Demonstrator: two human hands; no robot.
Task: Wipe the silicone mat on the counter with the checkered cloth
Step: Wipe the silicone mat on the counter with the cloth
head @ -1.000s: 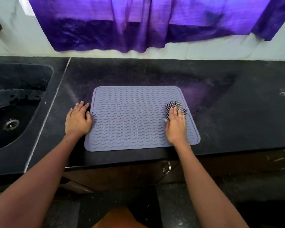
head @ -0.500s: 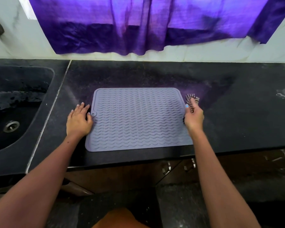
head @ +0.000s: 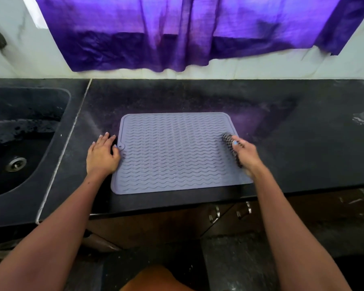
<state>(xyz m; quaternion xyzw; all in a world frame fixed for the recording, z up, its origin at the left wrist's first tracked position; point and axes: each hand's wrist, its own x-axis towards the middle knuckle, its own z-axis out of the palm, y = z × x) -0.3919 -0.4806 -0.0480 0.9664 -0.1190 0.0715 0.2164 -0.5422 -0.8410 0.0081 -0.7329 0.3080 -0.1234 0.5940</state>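
Note:
A grey-lilac silicone mat (head: 174, 152) with wavy ridges lies flat on the black counter (head: 303, 143), near its front edge. My left hand (head: 102, 156) rests flat on the counter at the mat's left edge, its thumb touching the mat by the small hanging hole. My right hand (head: 247, 155) grips the bunched black-and-white checkered cloth (head: 229, 143) and presses it on the mat's right side. The cloth and right hand are blurred by motion; most of the cloth is hidden under the hand.
A dark sink (head: 19, 143) with a metal drain (head: 15, 164) sits at the left. A purple curtain (head: 187, 32) hangs over the white wall behind. Cabinet doors with metal handles (head: 214, 214) lie below the counter's front edge.
My right hand carried the cloth from the mat's right part out past its right edge, then back onto the mat's right side. My left hand stayed in place.

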